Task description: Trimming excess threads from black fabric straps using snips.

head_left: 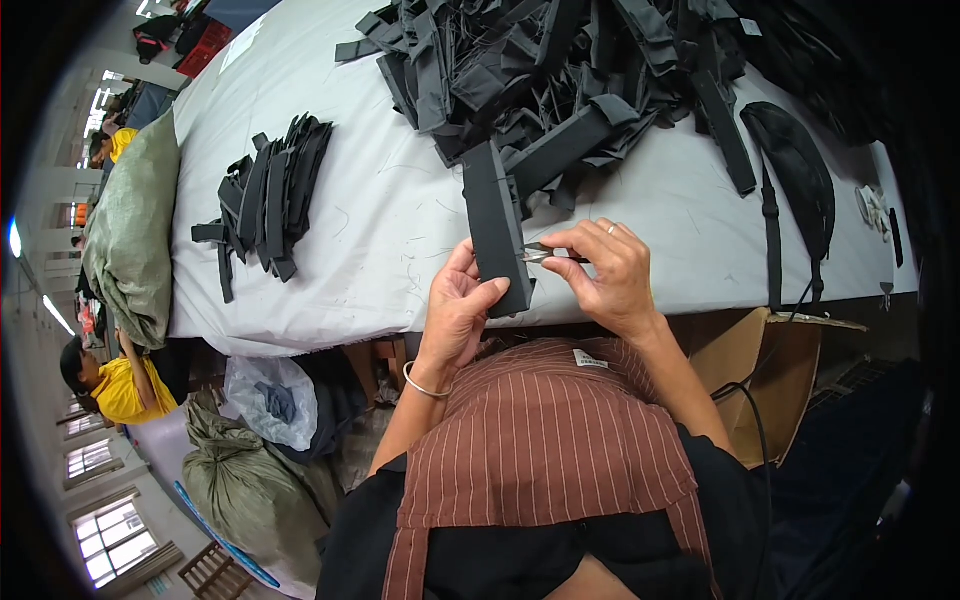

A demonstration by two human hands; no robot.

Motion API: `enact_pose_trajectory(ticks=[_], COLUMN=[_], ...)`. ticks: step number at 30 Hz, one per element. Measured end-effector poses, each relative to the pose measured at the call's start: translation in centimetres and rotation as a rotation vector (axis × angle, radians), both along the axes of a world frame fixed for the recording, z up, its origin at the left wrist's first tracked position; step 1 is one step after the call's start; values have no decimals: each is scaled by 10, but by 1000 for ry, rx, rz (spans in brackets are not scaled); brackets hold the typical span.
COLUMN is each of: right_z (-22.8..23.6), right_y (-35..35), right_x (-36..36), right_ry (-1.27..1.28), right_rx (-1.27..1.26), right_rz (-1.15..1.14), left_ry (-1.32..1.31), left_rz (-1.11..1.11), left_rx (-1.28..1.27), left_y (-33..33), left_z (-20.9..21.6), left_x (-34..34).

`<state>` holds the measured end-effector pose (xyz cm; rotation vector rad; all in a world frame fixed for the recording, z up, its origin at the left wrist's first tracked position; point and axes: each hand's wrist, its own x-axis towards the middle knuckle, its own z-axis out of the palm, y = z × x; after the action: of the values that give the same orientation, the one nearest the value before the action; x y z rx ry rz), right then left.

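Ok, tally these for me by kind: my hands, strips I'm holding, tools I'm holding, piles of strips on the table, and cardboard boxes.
Hands: 2, left hand and right hand
Held dark strip: 1
Held small metal tool: 1
Strip piles: 2, large pile and small pile
Cardboard box: 1
Total: 7

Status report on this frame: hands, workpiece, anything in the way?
Left hand gripping black strip. Right hand holding small metal tool at strip's right edge. Pile by strip's far end; no obstruction seen.
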<state>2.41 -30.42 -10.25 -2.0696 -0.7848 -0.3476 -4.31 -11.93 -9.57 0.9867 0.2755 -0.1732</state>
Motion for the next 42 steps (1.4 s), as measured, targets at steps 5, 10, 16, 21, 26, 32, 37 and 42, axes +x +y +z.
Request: enact_pose_trajectory(ticks=[5, 10, 16, 21, 26, 32, 37, 42], right_z=[-1, -1, 2, -4, 2, 0, 1, 6], right_y=[2, 2, 12, 12, 11, 17, 17, 20], right_x=[-1, -1, 2, 1, 1, 0, 0, -2], right_ry=[35, 46, 400, 402, 408, 362, 364, 390], right_rx=[62, 84, 349, 366, 367, 358, 360, 385], right_rz=[14, -28, -19, -9, 14, 66, 72, 125], left_ry=[3, -39, -61, -60, -65, -91, -115, -145], left_rz=[-12, 4, 36, 32, 31, 30, 19, 26], left_rx=[-17, 102, 136, 172, 204, 226, 203, 169], left_y=[-1, -4, 2, 1, 0, 5, 3, 6], left_z=[1, -3, 0, -5, -2, -2, 0, 2], left_x=[0, 2, 1, 5, 4, 4, 7, 5])
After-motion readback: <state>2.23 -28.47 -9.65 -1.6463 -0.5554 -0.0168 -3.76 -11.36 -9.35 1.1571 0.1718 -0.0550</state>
